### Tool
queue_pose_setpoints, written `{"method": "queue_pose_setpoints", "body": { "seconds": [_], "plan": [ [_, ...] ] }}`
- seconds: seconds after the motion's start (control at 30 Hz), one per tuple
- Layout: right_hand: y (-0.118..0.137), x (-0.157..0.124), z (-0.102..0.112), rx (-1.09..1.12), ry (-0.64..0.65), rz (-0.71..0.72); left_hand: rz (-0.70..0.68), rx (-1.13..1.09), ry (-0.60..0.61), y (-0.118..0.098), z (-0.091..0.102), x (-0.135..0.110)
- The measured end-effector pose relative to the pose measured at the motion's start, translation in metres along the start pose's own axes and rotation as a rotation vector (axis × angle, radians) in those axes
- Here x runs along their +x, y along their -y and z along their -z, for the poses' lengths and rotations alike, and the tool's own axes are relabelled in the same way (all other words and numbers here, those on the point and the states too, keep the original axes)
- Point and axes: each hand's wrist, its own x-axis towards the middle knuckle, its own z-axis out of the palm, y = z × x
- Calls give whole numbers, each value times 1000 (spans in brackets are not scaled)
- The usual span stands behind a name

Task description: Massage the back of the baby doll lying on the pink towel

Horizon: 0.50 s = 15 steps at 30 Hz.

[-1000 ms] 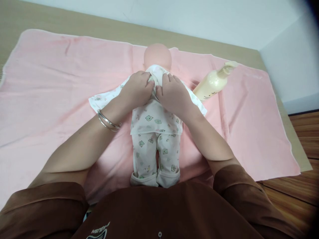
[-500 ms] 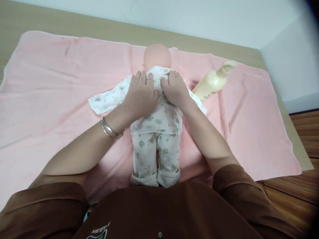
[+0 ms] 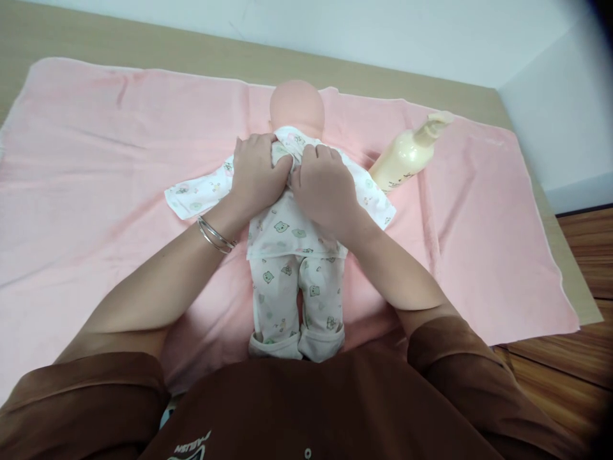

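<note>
Left hand (image 3: 261, 169): laid over the doll's upper back on the shirt (image 3: 297, 239), thumb toward the centre. Right hand (image 3: 325, 182): just beside it on the same shirt, fingers curled. Whether either hand pinches cloth cannot be told.

The doll (image 3: 297, 105) lies beneath both hands, apparently face down, its head just beyond the fingertips. The collar (image 3: 290, 133) sits at the neck, between hands and head. Sleeves (image 3: 194, 195) extend outward past each hand; arms inside are not visible.

Status: shirt in place over the back, hem down at the waist. Pants (image 3: 272, 300), on the near side of the hands, cover both legs; cuffs are turned back. Outstanding, by judgement: cloth between the hands is gathered, not flat.

Bangles (image 3: 215, 235) circle the left wrist. A pump bottle (image 3: 405, 156) is right of the right hand, near the sleeve end. A pink towel (image 3: 479, 255) spreads around everything, on the table (image 3: 191, 46).
</note>
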Motion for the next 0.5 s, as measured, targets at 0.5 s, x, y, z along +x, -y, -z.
{"method": "queue_pose_setpoints", "body": {
  "seconds": [0.5],
  "plan": [
    [-31,33,-8,105,113,-188,149,-290,-162,4,-15,4]
  ]
}}
